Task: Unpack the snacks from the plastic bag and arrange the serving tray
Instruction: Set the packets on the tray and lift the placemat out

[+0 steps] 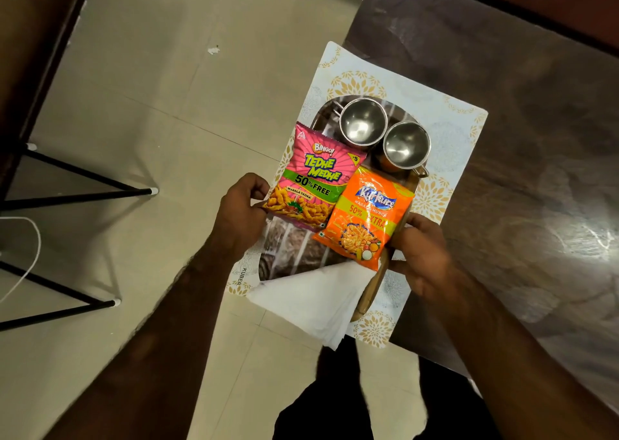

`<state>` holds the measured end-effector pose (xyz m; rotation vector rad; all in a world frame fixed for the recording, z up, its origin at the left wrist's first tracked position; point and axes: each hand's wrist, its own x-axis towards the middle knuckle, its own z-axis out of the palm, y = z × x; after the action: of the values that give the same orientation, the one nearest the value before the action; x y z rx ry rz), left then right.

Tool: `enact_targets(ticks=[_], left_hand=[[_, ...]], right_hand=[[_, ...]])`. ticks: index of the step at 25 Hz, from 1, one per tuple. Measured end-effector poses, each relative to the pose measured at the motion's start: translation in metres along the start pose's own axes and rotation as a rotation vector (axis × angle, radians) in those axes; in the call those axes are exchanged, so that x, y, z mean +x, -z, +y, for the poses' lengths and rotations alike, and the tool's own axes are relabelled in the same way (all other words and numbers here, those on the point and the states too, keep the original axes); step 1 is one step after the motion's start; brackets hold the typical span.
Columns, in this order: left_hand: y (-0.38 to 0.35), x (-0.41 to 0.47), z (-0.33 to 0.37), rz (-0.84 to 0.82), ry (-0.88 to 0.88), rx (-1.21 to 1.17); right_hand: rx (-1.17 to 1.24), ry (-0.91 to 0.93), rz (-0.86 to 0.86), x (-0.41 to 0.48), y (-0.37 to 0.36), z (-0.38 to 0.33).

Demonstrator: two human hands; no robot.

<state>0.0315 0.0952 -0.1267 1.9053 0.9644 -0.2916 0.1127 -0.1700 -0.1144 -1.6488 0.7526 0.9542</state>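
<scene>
The serving tray sits on a patterned mat at the edge of a dark table. On the tray, at the far end, stand two shiny steel cups, side by side and touching. Both look empty. Just nearer than the cups lie two snack packs. The pink snack pack lies on the left part of the tray, and the orange snack pack lies on the right part, with their edges meeting. A white napkin lies on the near end of the tray and hangs off it.

The left hand is closed on the left side of the tray, with its fingers by the corner of the pink pack. The right hand is closed on the right rim of the tray, next to the orange pack.

No plastic bag shows here, so the unpacking looks done. The step now seems to be fixing the tray or lifting it. The next move needs both hands to keep the tray flat and go slow, so the cups do not tip and the packs do not slide off.
</scene>
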Motion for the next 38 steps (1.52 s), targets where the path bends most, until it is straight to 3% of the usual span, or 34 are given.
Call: enact_targets(ticks=[11, 17, 23, 27, 31, 36, 38], left_hand=[[0.084, -0.024, 0.016, 0.182, -0.052, -0.109], [0.13, -0.035, 0.037, 0.194, -0.137, -0.004], [0.172, -0.056, 0.074, 0.222, -0.251, 0.208], [0.192, -0.072, 0.102, 0.245, -0.298, 0.304], [0.206, -0.09, 0.123, 0.287, -0.349, 0.402], [0.263, -0.127, 0.143, 0.436, -0.389, 0.404], [0.29, -0.138, 0.151, 0.424, -0.446, 0.409]], right_hand=[[0.047, -0.012, 0.011, 0.006, 0.009, 0.007], [0.001, 0.005, 0.074, 0.013, 0.01, 0.01], [-0.03, -0.024, 0.006, 0.002, 0.034, 0.002], [-0.216, 0.222, 0.229, -0.029, 0.077, -0.038], [-0.311, 0.377, 0.313, -0.059, 0.097, -0.078], [-0.418, 0.675, 0.186, -0.108, 0.066, -0.139], [-0.47, 0.781, 0.089, -0.127, 0.046, -0.166]])
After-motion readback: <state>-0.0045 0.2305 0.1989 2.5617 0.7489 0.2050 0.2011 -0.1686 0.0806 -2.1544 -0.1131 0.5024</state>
